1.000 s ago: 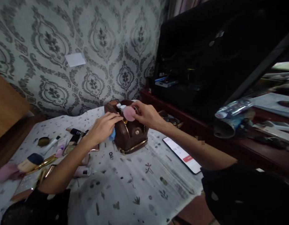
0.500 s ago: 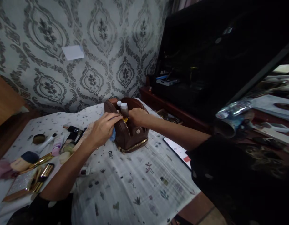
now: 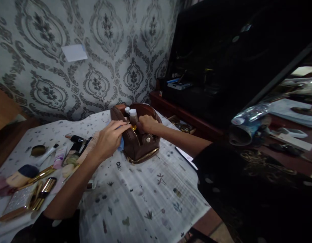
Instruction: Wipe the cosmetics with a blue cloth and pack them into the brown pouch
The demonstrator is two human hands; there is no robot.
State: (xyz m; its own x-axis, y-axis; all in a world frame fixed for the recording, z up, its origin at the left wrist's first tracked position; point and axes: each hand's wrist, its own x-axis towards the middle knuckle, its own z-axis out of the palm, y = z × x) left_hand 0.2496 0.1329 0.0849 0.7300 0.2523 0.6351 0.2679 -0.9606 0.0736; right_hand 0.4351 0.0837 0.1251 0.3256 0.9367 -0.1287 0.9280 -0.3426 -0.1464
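We see one brown bag (image 3: 143, 152) near the cloth-covered table's (image 3: 138, 216) far edge, two white caps (image 3: 132, 111) inside. Our left hand (image 3: 109, 139) grasps its rim; our right hand's (image 3: 149, 124) grip, inside, we cannot tell. Patterned wallpaper (image 3: 102, 57) rises behind.

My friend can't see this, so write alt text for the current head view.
A person's right hand reaches into an open brown bag on a patterned cloth while the left hand rests at the bag's edge. Scattered cosmetics lie to the left.

The table (image 3: 181, 189) wears a printed cloth (image 3: 135, 202), with a bag (image 3: 146, 152), phone (image 3: 185, 157), tube (image 3: 60, 157) and glittery case (image 3: 20, 198) on it.
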